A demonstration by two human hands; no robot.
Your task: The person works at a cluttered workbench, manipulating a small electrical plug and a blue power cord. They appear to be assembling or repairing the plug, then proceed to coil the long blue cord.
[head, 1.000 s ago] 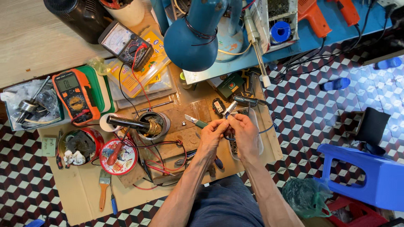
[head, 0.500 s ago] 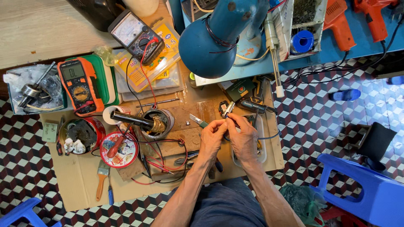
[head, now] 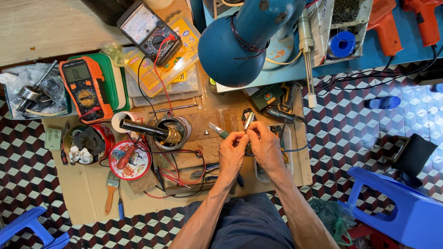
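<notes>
My left hand and my right hand meet fingertip to fingertip over a sheet of cardboard on the floor. Between the fingers of both hands is a small silvery metal part that sticks up past them. A green-handled tool juts out to the left from under my left fingers; whether that hand grips it is unclear. A thin dark wire runs off to the right from beneath my right hand.
A soldering iron in its stand, two round tins, an orange digital multimeter, an analogue meter and pliers surround the hands. A blue lamp shade hangs above. Blue plastic stools stand at right and lower left.
The camera view has shifted slightly. My hands have stayed together on the small metal part, with only small finger movements.
</notes>
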